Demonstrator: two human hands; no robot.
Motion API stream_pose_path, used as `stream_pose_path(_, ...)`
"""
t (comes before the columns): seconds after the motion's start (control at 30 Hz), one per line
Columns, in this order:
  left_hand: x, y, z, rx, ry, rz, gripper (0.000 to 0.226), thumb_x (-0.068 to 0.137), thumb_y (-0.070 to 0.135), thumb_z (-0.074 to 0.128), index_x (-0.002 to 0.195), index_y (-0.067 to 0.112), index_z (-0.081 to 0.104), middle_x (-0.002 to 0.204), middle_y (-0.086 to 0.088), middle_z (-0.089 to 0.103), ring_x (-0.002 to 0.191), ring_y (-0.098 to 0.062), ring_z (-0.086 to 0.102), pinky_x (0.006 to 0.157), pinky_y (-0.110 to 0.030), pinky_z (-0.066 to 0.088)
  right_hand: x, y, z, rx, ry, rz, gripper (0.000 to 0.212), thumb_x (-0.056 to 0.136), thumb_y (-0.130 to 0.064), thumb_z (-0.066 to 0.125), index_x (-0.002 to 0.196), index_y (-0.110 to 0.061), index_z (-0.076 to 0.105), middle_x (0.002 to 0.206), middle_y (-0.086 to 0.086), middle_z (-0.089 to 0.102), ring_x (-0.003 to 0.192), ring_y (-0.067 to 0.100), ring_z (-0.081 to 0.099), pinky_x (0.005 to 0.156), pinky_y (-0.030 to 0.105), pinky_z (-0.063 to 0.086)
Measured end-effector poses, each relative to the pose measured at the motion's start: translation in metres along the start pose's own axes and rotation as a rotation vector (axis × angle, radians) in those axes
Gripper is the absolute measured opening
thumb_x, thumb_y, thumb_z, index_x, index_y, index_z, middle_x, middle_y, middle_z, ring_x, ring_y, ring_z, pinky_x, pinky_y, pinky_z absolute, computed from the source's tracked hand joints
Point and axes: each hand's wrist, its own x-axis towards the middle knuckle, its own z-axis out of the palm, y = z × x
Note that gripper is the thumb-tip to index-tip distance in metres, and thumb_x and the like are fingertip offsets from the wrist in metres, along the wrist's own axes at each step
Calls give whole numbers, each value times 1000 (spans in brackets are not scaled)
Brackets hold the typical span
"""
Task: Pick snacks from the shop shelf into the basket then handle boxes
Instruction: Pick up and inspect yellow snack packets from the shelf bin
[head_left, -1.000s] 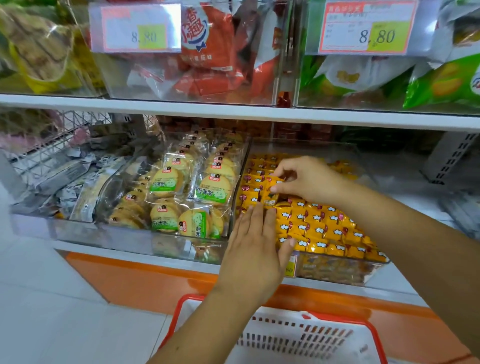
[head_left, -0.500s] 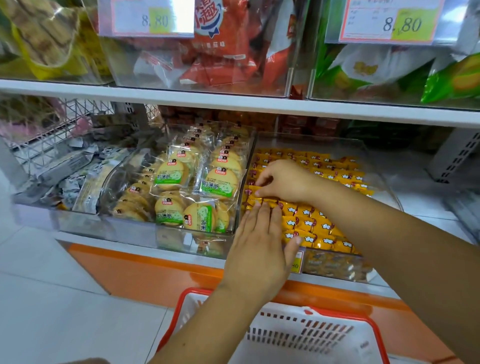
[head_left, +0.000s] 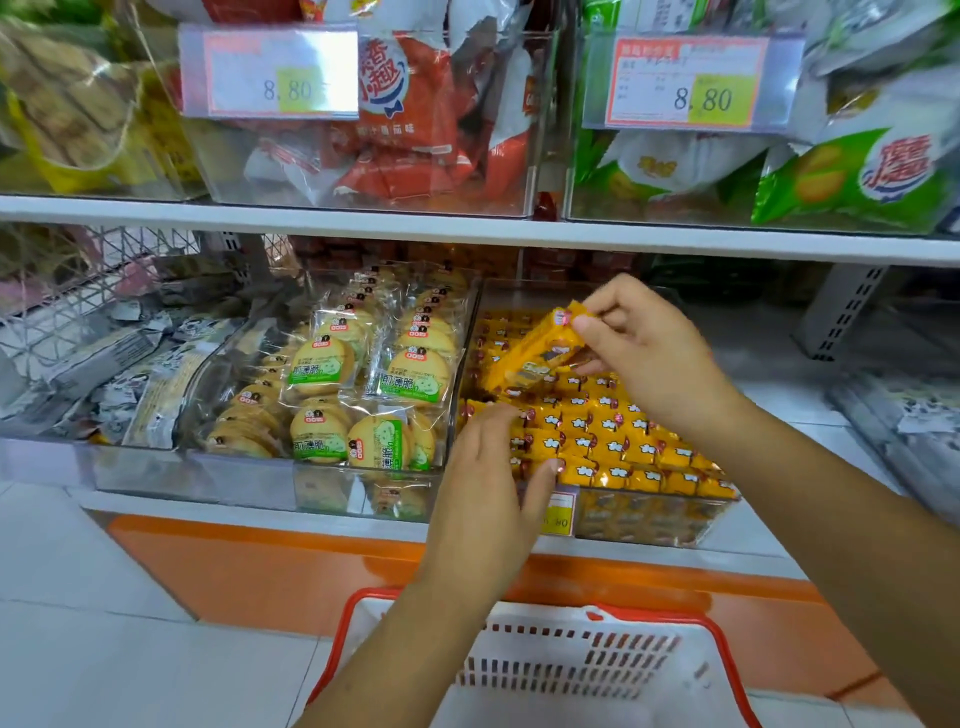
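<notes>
My right hand (head_left: 647, 353) pinches a long yellow snack pack (head_left: 535, 349) by its top end and holds it tilted above a clear bin (head_left: 649, 514) full of small yellow packs (head_left: 608, 441) on the lower shelf. My left hand (head_left: 491, 483) lies flat with straight fingers on the front left of those packs, over the bin's front wall. A white basket with a red rim (head_left: 571, 670) stands on the floor right below my arms; what it holds is hidden.
A clear bin of round biscuits in green-labelled wrappers (head_left: 343, 395) sits left of the yellow bin, with grey packets (head_left: 119, 374) further left. The upper shelf (head_left: 467, 228) carries bins of red (head_left: 405, 130) and green (head_left: 841, 176) bags behind 8.80 price tags.
My right hand has risen from the rows of yellow packs with one long pack pinched in it. My left hand stays flat on the front packs. The view has moved closer.
</notes>
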Motion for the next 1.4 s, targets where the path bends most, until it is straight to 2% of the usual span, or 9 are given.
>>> stream_pose_path(0.1,-5,8,-7,-245,108,-131,66,87,55,58,143,27,37,136,18,41,129,-2,40,104,-24,41,-41,0,-16,197,64,103,8,99,-11,54,92,-13,54,89,9,74,84,19,74,72,31,61)
stream_pose_path(0.23,-6,15,-16,-312,-5,-122,59,83,64,47,136,37,51,126,17,57,116,-1,52,82,-4,41,-79,8,-18,471,106,278,8,99,-7,50,92,-8,50,98,19,73,88,31,74,76,38,62)
stream_pose_path(0.33,-8,22,-21,-522,-73,-135,40,85,52,57,121,36,58,104,17,69,96,-2,66,76,-20,52,-91,11,-20,633,96,348,4,99,-7,49,96,-6,49,103,21,72,92,40,72,79,42,62)
stream_pose_path(0.47,-9,24,-26,-674,-132,-172,33,89,20,70,119,29,61,109,7,72,86,-14,73,65,-27,56,-99,10,-23,559,45,404,30,82,-25,63,101,-5,51,99,20,73,84,39,73,74,40,62)
stream_pose_path(0.6,-7,18,-35,-835,-219,-258,37,92,8,64,124,25,63,113,3,73,95,-17,73,74,-26,58,-99,18,-22,577,44,364,19,85,-13,63,100,-6,53,98,19,74,86,36,74,73,36,62)
stream_pose_path(0.97,-1,-2,-45,-955,-369,-262,39,100,9,47,138,20,55,131,-2,66,114,-22,67,92,-29,56,-95,27,-25,744,-107,400,56,67,-23,72,119,-5,59,114,18,71,103,36,71,84,34,60)
stream_pose_path(1.1,-1,-2,-47,-923,-423,-230,46,100,4,47,140,26,48,122,-4,71,114,-19,67,93,-27,54,-96,27,-28,773,-128,387,45,79,-8,63,124,-10,58,112,18,72,103,35,71,81,30,60)
stream_pose_path(1.2,-1,0,-46,-854,-366,-243,38,102,14,47,137,27,53,113,-6,74,104,-17,71,83,-25,56,-95,30,-25,693,-34,373,37,77,-12,64,113,-8,62,103,18,74,95,34,73,73,28,61)
stream_pose_path(1.4,-2,5,-40,-909,-280,-311,33,104,19,43,131,20,62,122,2,70,111,-13,68,106,-42,48,-95,33,-18,712,38,349,24,80,-14,62,98,2,64,100,11,74,96,24,72,81,27,59)
